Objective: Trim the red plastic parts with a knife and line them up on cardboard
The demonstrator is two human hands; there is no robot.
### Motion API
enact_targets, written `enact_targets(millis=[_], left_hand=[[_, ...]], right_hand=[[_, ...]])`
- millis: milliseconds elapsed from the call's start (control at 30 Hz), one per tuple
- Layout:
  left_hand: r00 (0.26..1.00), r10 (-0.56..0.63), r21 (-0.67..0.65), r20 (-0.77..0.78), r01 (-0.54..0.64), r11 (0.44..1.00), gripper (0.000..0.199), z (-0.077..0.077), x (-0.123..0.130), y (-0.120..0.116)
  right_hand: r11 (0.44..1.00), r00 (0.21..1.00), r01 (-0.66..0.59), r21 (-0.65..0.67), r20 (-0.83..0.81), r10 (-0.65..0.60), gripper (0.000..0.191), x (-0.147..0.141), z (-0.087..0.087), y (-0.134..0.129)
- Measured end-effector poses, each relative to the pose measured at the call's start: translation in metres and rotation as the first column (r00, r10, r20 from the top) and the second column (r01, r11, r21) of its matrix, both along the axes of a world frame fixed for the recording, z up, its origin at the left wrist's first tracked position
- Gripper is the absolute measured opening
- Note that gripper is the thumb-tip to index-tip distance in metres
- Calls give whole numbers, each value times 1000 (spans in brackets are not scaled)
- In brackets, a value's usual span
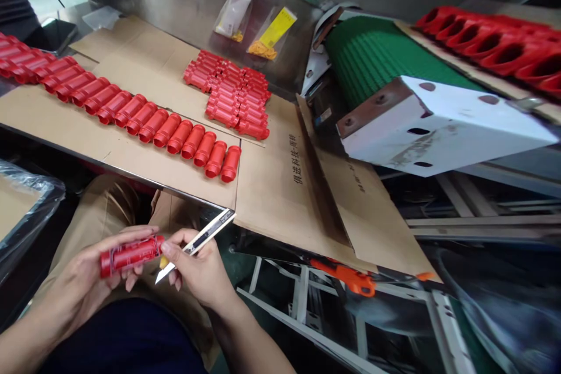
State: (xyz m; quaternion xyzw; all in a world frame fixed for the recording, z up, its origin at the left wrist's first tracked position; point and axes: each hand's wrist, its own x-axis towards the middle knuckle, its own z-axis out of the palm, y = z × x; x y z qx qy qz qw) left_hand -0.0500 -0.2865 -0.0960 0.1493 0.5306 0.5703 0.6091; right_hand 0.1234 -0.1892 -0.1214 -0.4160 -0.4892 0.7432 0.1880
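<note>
A red moulded plastic cylinder (130, 256) lies clamped in the grip of the left hand (83, 277), its long axis running toward the right hand (199, 266). That hand's grip is closed on a slim white-and-black utility knife (197, 245), its blade angled down near the cylinder's end, apparently not touching.

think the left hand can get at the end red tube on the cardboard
Probably yes: nothing stands before the end tube near the cardboard edge, but the left hand holds another tube.
</note>
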Motion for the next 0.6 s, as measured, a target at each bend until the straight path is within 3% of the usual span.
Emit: enact_targets(millis=[67, 100, 133, 200, 233, 267, 333, 600], left_hand=[[984, 66, 64, -165, -56, 996, 57, -3, 0, -1], [966, 104, 57, -237, -93, 994, 49, -4, 0, -1], [951, 140, 40, -277, -134, 990, 41, -5, 0, 0], [950, 193, 18, -246, -195, 981, 33, -6, 1, 2], [958, 209, 15, -198, -210, 978, 33, -5, 2, 4], [962, 220, 17, -159, -220, 975, 33, -5, 2, 5], [964, 237, 16, -120, -237, 971, 35, -5, 4, 6], [964, 240, 37, -114, -237, 971, 33, -2, 7, 4]], right_hand=[[979, 999, 36, 201, 21, -41, 43, 1, 0, -6], [925, 998, 45, 377, 28, -60, 36, 3, 2, -8], [825, 997, 50, 563, 24, -76, 26, 5, 4, -10], [549, 997, 62, 833, -26, -73, 10, 10, 9, -13], [439, 997, 78, 895, -63, -49, 20, 12, 10, -13], [369, 995, 98, 924, -99, -17, 30, 14, 11, -13], [329, 988, 130, 935, -152, 41, 37, 15, 9, -13], [372, 958, 246, 895, -282, 45, 36, 6, -4, -12]])
